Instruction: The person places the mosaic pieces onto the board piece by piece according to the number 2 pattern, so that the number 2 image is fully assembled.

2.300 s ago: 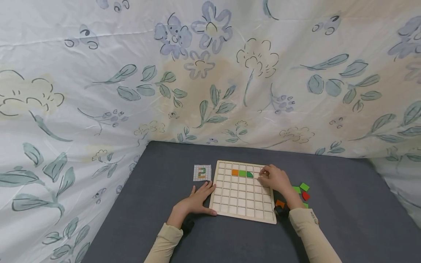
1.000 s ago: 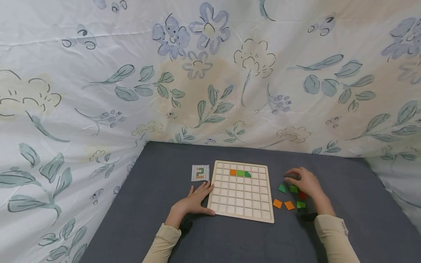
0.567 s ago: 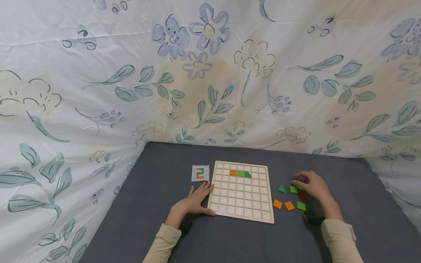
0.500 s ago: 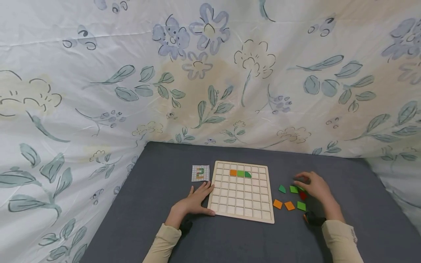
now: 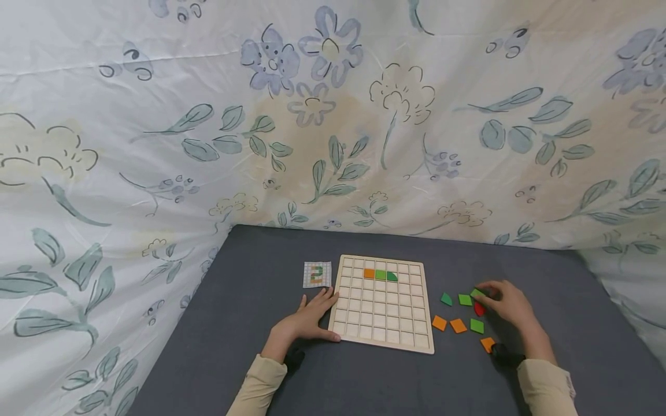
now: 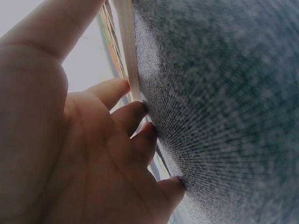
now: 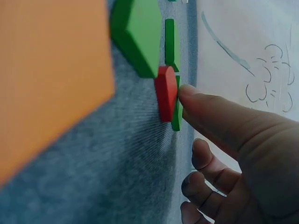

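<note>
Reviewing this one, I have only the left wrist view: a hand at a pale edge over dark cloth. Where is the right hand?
Observer: The right hand has its fingertips at a green tile, beside a red tile.
Reviewer: And what is that pale edge part of?
Observer: A square gridded board, lying flat.
Reviewer: Anything set on it?
Observer: A row of three: an orange square, a green square and a darker green piece with a rounded corner.
</note>
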Motion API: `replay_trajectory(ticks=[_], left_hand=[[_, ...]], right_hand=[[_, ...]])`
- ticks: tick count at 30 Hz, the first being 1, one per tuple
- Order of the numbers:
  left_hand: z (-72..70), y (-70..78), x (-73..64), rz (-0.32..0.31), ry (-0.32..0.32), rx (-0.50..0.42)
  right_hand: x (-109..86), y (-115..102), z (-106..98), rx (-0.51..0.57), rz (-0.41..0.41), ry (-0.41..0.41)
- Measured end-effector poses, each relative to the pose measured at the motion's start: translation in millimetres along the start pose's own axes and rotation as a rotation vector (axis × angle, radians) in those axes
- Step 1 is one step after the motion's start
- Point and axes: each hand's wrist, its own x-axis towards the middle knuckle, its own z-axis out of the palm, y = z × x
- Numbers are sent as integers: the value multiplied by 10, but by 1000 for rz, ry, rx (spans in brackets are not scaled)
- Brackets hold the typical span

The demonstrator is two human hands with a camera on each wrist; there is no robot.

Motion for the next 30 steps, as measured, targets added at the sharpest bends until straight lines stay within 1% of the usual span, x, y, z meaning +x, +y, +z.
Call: replay_trajectory(ticks=[8, 16, 21, 25, 30], left_hand=[[8, -13, 6, 1, -1, -1], [7, -12, 1, 3, -3, -2], [1, -5, -5, 6, -6, 0], [-2, -3, -8, 10, -4, 3], [-7, 0, -11, 10, -2, 3]], right_hand=[[-55, 37, -6, 7, 46, -15], [-111, 30, -33, 11, 62, -2], [-104, 74, -35, 8, 76, -15], [-98, 105, -25, 9, 75, -28], [-98, 111, -26, 11, 49, -13]])
